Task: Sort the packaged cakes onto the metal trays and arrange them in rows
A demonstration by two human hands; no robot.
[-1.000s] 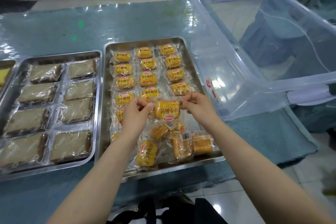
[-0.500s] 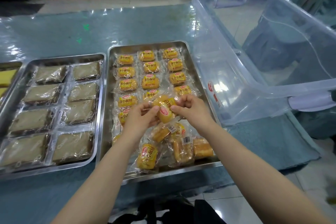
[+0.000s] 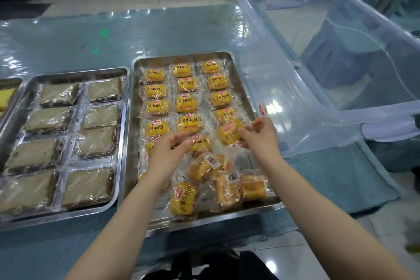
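A metal tray [image 3: 242, 88] in the middle holds yellow packaged cakes in three columns, with several loose ones piled at its near end [image 3: 225, 186]. My right hand [image 3: 259, 136] pinches one yellow cake [image 3: 228, 133] at the near end of the right column, tilted just above the tray. My left hand [image 3: 169, 152] hovers over the middle column with fingers curled and apart, next to a yellow cake [image 3: 201, 142], holding nothing. A second metal tray [image 3: 123, 120] at the left carries brown packaged cakes [image 3: 95, 142] in two columns.
A large clear plastic bin [image 3: 341, 107] stands right of the yellow tray, its wall close to my right hand. A third tray [image 3: 11, 82] peeks in at the far left. The table has a shiny blue cover [image 3: 113, 29]; its near edge lies just below the trays.
The cake held between both hands has gone to the right with my right hand, toward the right column. My left hand let go of it and stayed over the middle column.
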